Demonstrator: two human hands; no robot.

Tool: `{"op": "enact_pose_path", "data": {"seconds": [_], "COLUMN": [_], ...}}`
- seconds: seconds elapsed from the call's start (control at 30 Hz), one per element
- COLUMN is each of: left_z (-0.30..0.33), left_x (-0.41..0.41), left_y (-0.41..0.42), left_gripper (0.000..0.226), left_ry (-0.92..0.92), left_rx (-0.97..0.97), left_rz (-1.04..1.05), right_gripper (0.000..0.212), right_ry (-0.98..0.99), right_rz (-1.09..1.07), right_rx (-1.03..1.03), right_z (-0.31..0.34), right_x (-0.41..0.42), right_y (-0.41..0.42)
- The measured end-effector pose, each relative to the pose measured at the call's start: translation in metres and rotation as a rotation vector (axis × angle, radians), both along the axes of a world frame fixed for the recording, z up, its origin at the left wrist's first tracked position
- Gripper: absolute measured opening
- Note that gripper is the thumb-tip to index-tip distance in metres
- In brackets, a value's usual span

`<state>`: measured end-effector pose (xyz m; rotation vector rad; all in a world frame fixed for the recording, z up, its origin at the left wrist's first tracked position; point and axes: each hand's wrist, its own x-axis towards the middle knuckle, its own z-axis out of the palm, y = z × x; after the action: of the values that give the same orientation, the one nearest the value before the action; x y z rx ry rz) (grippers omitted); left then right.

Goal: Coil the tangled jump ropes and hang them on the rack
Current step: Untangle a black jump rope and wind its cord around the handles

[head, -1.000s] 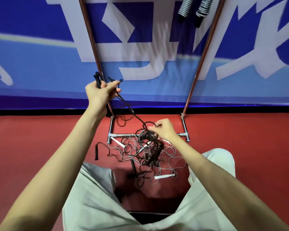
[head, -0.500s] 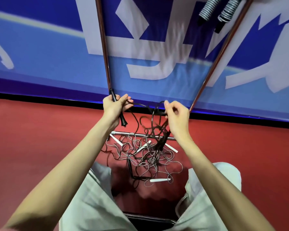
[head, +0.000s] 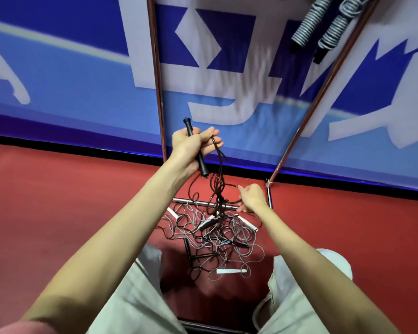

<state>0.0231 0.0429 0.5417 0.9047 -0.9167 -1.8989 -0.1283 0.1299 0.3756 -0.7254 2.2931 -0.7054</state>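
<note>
Left hand (head: 191, 147) gripping black handle (head: 195, 147) — tangled ropes (head: 215, 235) below

The floor (head: 58, 201) is deep red, edged along the wall by a black strip. The banner (head: 70, 80) across the upper frame is dark and light blue with white shapes. The rack poles (head: 157, 92) are reddish brown. At upper right hang coiled ropes (head: 309, 22) striped black and white. The handle (head: 195, 145) is black; the tangled ropes (head: 215, 237) are black and grey, with white handles. The trousers (head: 135, 297) are pale beige.

A sports hall: red court floor (head: 58, 213), a blue-and-white padded banner (head: 82, 80) along the far wall, jump ropes (head: 217, 237) underfoot.
</note>
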Motion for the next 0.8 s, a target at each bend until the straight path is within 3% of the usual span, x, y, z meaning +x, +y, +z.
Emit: {"op": "enact_pose_path", "data": {"seconds": [0.17,0.3,0.37,0.43,0.53,0.7,0.8], "left_z": [0.020,0.027,0.030,0.033,0.036,0.031,0.011], "left_x": [0.001,-0.001,-0.001,-0.001,0.002,0.013,0.025], "left_y": [0.001,0.007,0.010,0.012,0.014,0.005,-0.005], "left_gripper": [0.039,0.038,0.038,0.038,0.038,0.039,0.028], "left_ry": [0.006,-0.030,-0.026,-0.011,-0.013,-0.031,-0.191], "left_rx": [-0.092,-0.157,-0.158,-0.151,-0.165,-0.245,-0.312], "left_rz": [-0.005,-0.022,-0.020,-0.023,-0.024,0.051,0.038], "right_gripper": [0.040,0.024,0.028,0.028,0.027,0.015,0.008], "right_ry": [0.004,0.027,-0.072,-0.112,0.039,0.246,0.222], "right_rz": [0.017,0.001,0.125,0.303,0.462,0.248,0.118], "right_rx": [0.104,-0.328,-0.467,-0.471,-0.456,-0.650,-0.800], "right_z": [0.006,0.032,0.046,0.054,0.051,0.062,0.089], "right_x": [0.001,0.011,0.019,0.028,0.039,0.043,0.038], "right_y": [0.016,0.017,0.017,0.016,0.012,0.009,0.014]}}
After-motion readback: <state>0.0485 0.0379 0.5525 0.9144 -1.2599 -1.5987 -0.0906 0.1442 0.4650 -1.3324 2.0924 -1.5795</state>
